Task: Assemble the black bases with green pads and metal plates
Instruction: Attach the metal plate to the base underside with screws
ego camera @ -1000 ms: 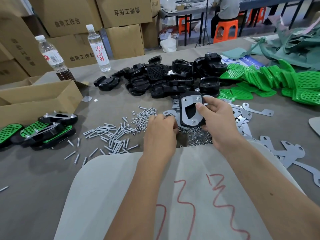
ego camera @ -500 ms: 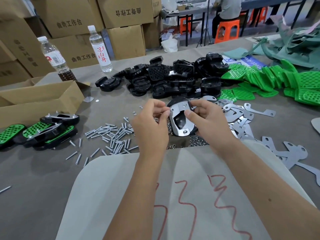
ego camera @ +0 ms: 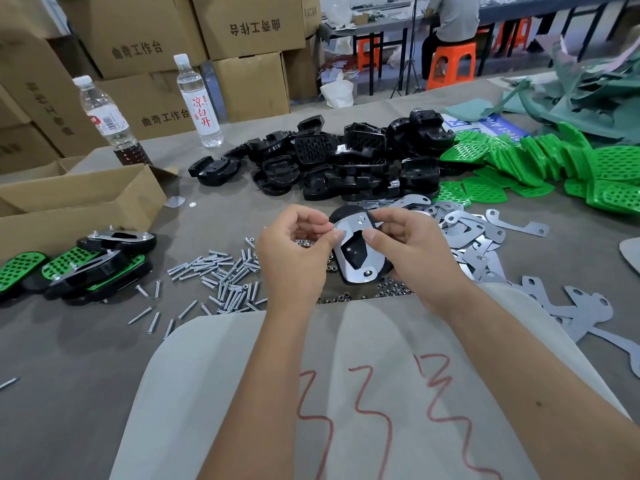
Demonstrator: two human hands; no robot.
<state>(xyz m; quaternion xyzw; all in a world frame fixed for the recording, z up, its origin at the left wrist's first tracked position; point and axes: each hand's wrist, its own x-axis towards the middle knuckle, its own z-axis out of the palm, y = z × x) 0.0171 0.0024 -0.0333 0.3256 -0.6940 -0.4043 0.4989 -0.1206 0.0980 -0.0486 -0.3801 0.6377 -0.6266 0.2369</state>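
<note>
black base [ego camera: 358,252] with a metal plate [ego camera: 356,249] on its face is held above the table [ego camera: 69,358], near the screws [ego camera: 221,271]; right hand [ego camera: 412,251] grips its right edge, left hand [ego camera: 294,251] pinches the plate's left rim with curled fingers

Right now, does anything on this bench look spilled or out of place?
Mostly loose stock. One screw lies alone at the left edge, far from the screw pile; a small disc sits stray near the cardboard box.
</note>
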